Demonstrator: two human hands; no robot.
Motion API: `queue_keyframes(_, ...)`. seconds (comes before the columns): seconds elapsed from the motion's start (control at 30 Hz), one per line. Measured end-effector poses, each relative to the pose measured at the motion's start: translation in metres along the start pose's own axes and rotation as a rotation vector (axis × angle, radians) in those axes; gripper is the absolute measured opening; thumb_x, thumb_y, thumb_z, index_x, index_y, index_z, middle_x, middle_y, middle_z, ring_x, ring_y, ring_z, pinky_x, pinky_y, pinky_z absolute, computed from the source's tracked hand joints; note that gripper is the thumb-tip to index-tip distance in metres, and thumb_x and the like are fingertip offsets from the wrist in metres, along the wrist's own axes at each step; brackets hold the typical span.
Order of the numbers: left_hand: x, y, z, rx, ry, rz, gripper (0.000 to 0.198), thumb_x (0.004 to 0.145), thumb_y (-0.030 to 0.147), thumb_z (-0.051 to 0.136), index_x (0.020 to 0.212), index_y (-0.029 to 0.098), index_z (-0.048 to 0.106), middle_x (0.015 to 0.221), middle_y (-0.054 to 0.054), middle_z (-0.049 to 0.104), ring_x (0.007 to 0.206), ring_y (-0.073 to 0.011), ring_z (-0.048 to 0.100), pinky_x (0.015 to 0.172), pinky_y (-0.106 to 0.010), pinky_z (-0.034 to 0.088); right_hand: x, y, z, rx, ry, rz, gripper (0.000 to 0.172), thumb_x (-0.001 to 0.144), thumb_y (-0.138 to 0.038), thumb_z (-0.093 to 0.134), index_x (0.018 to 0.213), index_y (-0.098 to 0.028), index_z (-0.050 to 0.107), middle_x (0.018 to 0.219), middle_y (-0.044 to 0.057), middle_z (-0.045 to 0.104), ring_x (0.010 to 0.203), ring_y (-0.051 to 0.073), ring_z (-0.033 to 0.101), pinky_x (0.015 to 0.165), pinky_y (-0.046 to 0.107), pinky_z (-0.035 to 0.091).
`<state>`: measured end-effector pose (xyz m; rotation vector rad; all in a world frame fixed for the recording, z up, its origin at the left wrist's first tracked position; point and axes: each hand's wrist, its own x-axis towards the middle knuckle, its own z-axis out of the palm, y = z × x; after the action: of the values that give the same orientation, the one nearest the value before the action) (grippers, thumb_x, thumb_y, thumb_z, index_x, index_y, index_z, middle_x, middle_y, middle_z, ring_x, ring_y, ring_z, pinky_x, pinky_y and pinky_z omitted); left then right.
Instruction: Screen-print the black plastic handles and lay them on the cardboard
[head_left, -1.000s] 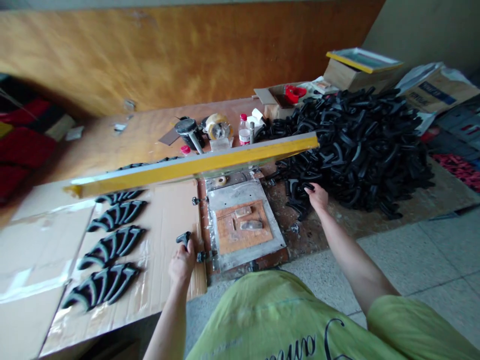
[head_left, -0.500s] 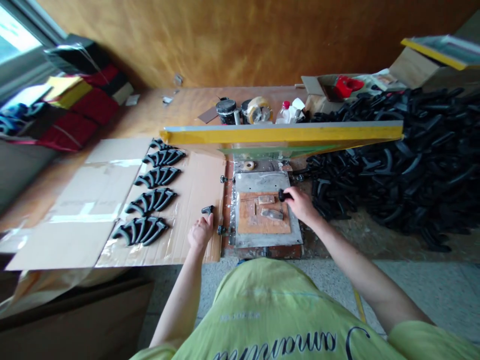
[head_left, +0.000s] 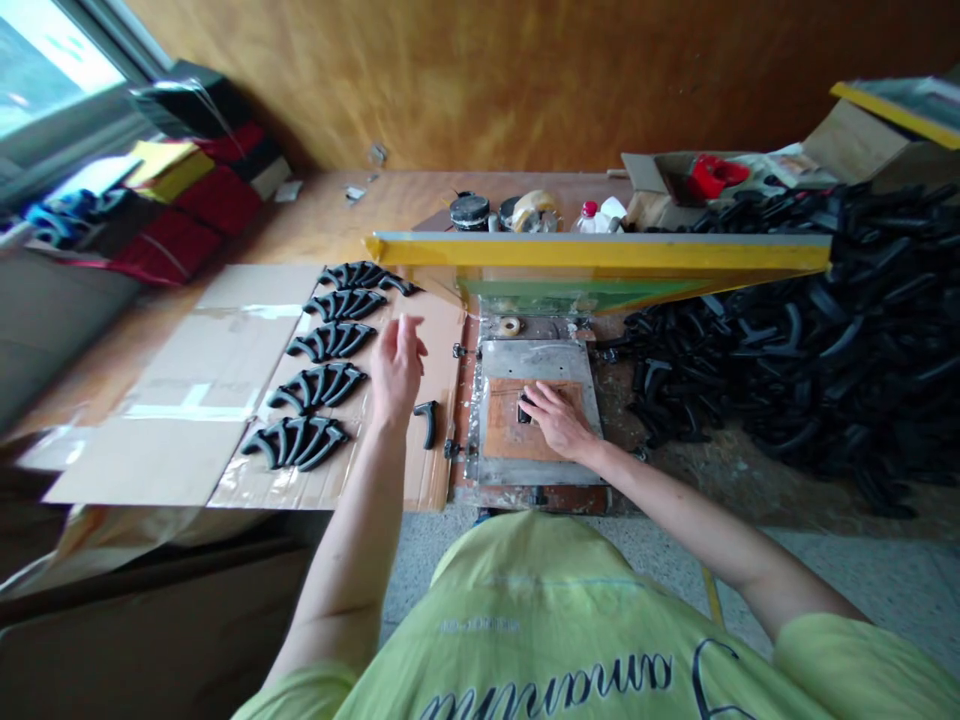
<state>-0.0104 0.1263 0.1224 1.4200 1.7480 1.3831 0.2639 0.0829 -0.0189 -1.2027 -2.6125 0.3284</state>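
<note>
Wooden tabletop [head_left: 322,195]; on the metal platen [head_left: 540,360], a black piece [head_left: 523,409] mostly hidden in the palm-down right hand [head_left: 559,422]'s grip; open, empty left hand [head_left: 397,370] beside the platen; hands apart.

From here I can see a small black piece [head_left: 524,410] mostly hidden under the right hand [head_left: 559,420] on the orange board [head_left: 504,440], while a curved piece [head_left: 429,422] lies flat on the cardboard [head_left: 439,480], just right of and nearer than the open, empty left hand [head_left: 396,372].
</note>
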Motion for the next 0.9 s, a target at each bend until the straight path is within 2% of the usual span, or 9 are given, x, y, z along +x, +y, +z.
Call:
queue_keyframes(0.07, 0.014, 0.028, 0.003, -0.269, 0.013, 0.022, 0.046, 0.097, 0.062, 0.037, 0.102, 0.023, 0.060, 0.058, 0.003, 0.051, 0.044, -0.0113, 0.041, 0.046, -0.027, 0.029, 0.005, -0.004, -0.004, -0.035, 0.001, -0.044, 0.050, 0.100, -0.025, 0.043, 0.149, -0.015, 0.046, 0.157, 0.013, 0.041, 0.150, 0.028, 0.028, 0.121, 0.052, 0.028)
queue_keyframes(0.13, 0.019, 0.045, 0.005, -0.368, -0.053, 0.021, 0.051, 0.096, 0.066, 0.034, 0.086, 0.024, 0.059, 0.050, 0.004, 0.047, 0.039, -0.0118, 0.037, 0.043, -0.028, 0.026, 0.007, -0.006, -0.004, -0.058, -0.038, -0.098, 0.056, 0.100, -0.039, 0.048, 0.151, -0.017, 0.043, 0.157, 0.012, 0.040, 0.149, 0.029, 0.030, 0.123, 0.055, 0.022)
queue_keyframes(0.2, 0.014, 0.049, 0.005, -0.343, -0.102, 0.028, 0.057, 0.096, 0.070, 0.030, 0.074, 0.024, 0.056, 0.044, 0.003, 0.044, 0.038, -0.0119, 0.036, 0.041, -0.029, 0.025, 0.004, -0.003, -0.001, -0.067, -0.079, -0.114, 0.059, 0.098, -0.045, 0.051, 0.150, -0.018, 0.044, 0.156, 0.012, 0.042, 0.148, 0.028, 0.034, 0.123, 0.056, 0.021)
queue_keyframes(0.27, -0.003, 0.041, 0.001, -0.306, -0.111, 0.010, 0.062, 0.095, 0.071, 0.030, 0.078, 0.021, 0.062, 0.046, 0.001, 0.048, 0.039, -0.0113, 0.040, 0.042, -0.028, 0.029, -0.004, 0.010, -0.002, -0.061, -0.057, -0.070, 0.057, 0.098, -0.045, 0.053, 0.148, -0.018, 0.048, 0.154, 0.012, 0.045, 0.147, 0.028, 0.035, 0.122, 0.055, 0.022)
queue_keyframes(0.33, -0.024, 0.025, -0.006, -0.319, -0.154, -0.066, 0.068, 0.094, 0.072, 0.030, 0.097, 0.017, 0.070, 0.052, -0.001, 0.056, 0.041, -0.0105, 0.045, 0.043, -0.026, 0.034, -0.015, 0.034, -0.013, -0.030, 0.026, 0.040, 0.051, 0.098, -0.041, 0.054, 0.143, -0.017, 0.054, 0.151, 0.013, 0.050, 0.146, 0.029, 0.037, 0.121, 0.055, 0.025)
queue_keyframes(0.43, -0.044, 0.008, -0.015, -0.390, -0.211, -0.167, 0.077, 0.094, 0.072, 0.030, 0.128, 0.012, 0.063, 0.060, -0.002, 0.061, 0.043, -0.0093, 0.048, 0.043, -0.023, 0.036, -0.028, 0.080, -0.047, 0.065, 0.213, 0.360, 0.036, 0.096, -0.029, 0.055, 0.127, -0.014, 0.067, 0.138, 0.015, 0.062, 0.138, 0.030, 0.048, 0.116, 0.051, 0.035)
queue_keyframes(0.57, -0.029, 0.023, -0.012, -0.460, -0.162, -0.084, 0.073, 0.096, 0.069, 0.027, 0.142, 0.018, 0.051, 0.066, -0.002, 0.062, 0.042, -0.0078, 0.046, 0.042, -0.021, 0.035, -0.022, 0.120, -0.102, 0.187, 0.448, 0.706, 0.029, 0.095, -0.023, 0.052, 0.115, -0.015, 0.072, 0.122, 0.015, 0.071, 0.115, 0.026, 0.065, 0.104, 0.043, 0.046)
queue_keyframes(0.77, 0.007, 0.072, 0.003, -0.437, -0.229, -0.014, 0.068, 0.100, 0.064, 0.019, 0.125, 0.015, 0.060, 0.074, -0.005, 0.062, 0.047, -0.0082, 0.051, 0.043, -0.019, 0.038, 0.006, 0.121, -0.135, 0.307, 0.534, 0.682, 0.024, 0.093, -0.027, 0.058, 0.106, -0.014, 0.074, 0.108, 0.013, 0.075, 0.093, 0.020, 0.068, 0.092, 0.036, 0.049)
queue_keyframes(0.9, -0.021, 0.058, -0.010, -0.443, -0.278, -0.093, 0.069, 0.098, 0.067, 0.027, 0.112, 0.013, 0.068, 0.069, -0.005, 0.062, 0.051, -0.0107, 0.055, 0.044, -0.021, 0.039, 0.009, 0.124, -0.141, 0.453, 0.605, 0.648, 0.024, 0.089, -0.027, 0.062, 0.104, -0.011, 0.072, 0.103, 0.013, 0.075, 0.091, 0.020, 0.068, 0.089, 0.037, 0.052)
